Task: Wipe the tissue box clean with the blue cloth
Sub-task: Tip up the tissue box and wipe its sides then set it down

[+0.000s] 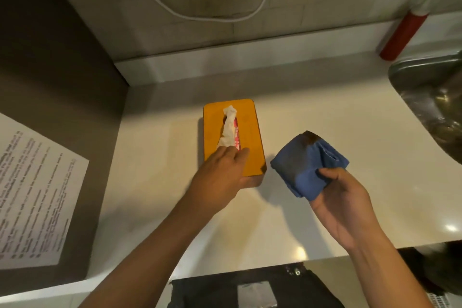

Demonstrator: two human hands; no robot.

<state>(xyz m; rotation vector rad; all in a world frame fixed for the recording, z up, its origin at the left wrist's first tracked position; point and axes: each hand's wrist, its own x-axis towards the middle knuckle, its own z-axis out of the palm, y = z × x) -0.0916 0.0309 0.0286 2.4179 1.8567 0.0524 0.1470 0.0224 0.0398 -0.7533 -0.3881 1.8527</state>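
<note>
1. Tissue box (252, 137): orange lid, lying flat on the pale worktop (325, 220), a white tissue (228, 130) poking up through its slot
2. Your left hand (220, 177): fingers straight, resting flat on the near end of the box lid, fingertips at the tissue
3. Your right hand (342, 195): gripping the bunched blue cloth (307, 162), held just right of the box, apart from it
4. Red bottle (402, 32): against the back wall, far right
5. Printed sheet (32, 197): far left, on a dark surface
</note>
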